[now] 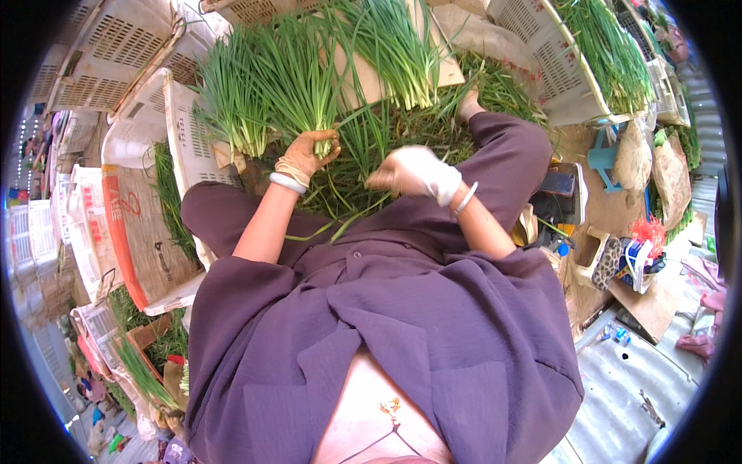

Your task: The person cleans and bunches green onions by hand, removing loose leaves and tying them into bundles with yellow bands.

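Note:
My left hand, in a soiled thin glove, is closed around the pale stem ends of a bunch of garlic chives. The bunch's green leaves fan away from me. To its right, my right hand wears a whitish glove and is blurred, with fingers bent; whether it grips a stalk is unclear. Loose chive stalks and leaves lie beneath and between the hands. A second chive bunch lies left of the held one. Another chive bunch rests on a pale board beyond.
A white plastic crate stands close on my left. At the upper right, another perforated crate stands beside a stack of chives. A blue stool and a tray holding a dark phone-like object are on the right.

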`<state>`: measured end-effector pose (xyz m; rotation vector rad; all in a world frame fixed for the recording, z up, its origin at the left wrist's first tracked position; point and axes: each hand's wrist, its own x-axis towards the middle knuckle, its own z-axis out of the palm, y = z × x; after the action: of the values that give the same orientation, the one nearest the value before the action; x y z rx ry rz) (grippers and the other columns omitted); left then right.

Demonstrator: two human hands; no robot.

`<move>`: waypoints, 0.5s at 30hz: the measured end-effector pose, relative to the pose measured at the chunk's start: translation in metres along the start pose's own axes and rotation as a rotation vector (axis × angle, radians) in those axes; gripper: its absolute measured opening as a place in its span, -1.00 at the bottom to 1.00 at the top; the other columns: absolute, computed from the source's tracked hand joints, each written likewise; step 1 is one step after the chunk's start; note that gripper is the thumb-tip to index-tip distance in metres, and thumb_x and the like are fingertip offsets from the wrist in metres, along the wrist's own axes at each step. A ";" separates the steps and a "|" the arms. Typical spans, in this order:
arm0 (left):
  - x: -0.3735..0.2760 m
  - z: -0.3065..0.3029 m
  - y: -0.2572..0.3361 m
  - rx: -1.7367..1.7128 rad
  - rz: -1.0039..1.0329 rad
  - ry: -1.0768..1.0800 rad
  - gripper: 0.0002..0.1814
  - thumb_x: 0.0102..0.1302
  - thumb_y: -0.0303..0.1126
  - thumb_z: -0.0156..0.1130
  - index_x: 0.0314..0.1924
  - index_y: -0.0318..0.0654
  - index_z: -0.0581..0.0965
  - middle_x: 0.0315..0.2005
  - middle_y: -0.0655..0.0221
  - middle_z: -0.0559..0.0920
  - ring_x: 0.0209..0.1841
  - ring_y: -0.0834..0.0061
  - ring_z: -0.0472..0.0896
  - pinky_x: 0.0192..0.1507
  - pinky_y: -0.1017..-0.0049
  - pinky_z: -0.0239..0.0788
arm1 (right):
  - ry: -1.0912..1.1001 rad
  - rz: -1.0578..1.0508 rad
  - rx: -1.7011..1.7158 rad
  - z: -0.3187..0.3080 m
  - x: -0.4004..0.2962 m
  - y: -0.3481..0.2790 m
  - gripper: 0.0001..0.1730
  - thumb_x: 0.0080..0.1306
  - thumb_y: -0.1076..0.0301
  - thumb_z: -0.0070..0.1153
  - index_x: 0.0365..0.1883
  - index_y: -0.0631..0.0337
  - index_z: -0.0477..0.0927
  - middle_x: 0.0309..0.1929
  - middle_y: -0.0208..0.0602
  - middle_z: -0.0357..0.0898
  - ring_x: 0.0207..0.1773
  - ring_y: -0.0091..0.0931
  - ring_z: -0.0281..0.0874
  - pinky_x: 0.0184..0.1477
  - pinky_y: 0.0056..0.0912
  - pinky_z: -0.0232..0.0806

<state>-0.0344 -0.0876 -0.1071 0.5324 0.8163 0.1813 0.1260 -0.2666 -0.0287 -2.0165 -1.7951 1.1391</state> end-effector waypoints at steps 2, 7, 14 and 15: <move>-0.008 -0.003 -0.007 0.061 -0.034 0.085 -0.78 0.19 -0.47 0.15 -0.17 -0.40 0.46 -0.40 0.34 0.54 -0.36 0.50 0.51 -0.17 0.46 0.43 | 0.235 0.241 -0.464 0.024 0.029 0.044 -0.45 0.17 -0.12 0.03 -0.36 0.30 0.61 -0.53 -0.19 0.58 -0.40 -0.33 0.56 -0.31 -0.31 0.35; 0.004 -0.028 -0.026 -0.090 -0.057 -0.068 -0.85 0.17 -0.45 0.18 -0.26 -0.27 0.46 -0.50 0.45 0.53 -0.47 0.58 0.51 -0.26 0.54 0.46 | 0.270 0.578 0.198 0.082 0.120 0.084 -0.24 -0.06 -0.14 0.24 -0.08 0.36 0.50 -0.10 0.08 0.52 -0.03 -0.19 0.50 0.05 -0.28 0.30; -0.048 -0.025 -0.015 0.155 0.131 0.050 -0.59 0.12 -0.42 0.22 -0.01 -0.35 0.43 -0.09 0.16 0.56 0.03 0.33 0.50 0.04 0.38 0.39 | 0.603 0.214 0.829 0.063 0.140 0.070 -0.60 0.06 0.23 0.23 -0.30 0.46 0.58 -0.37 -0.05 0.62 -0.31 -0.37 0.59 -0.21 -0.41 0.37; -0.047 -0.021 -0.021 0.180 0.119 0.048 -0.55 0.11 -0.37 0.25 0.01 -0.35 0.43 -0.11 0.21 0.57 -0.02 0.37 0.52 0.04 0.33 0.37 | 0.708 0.025 0.908 0.057 0.141 0.063 -0.69 0.13 0.32 0.19 -0.31 0.44 0.57 -0.43 -0.17 0.62 -0.48 -0.50 0.51 -0.38 -0.49 0.34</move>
<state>-0.0828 -0.1145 -0.0996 0.7498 0.8525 0.2320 0.1299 -0.1710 -0.1624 -1.5540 -0.7046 0.8358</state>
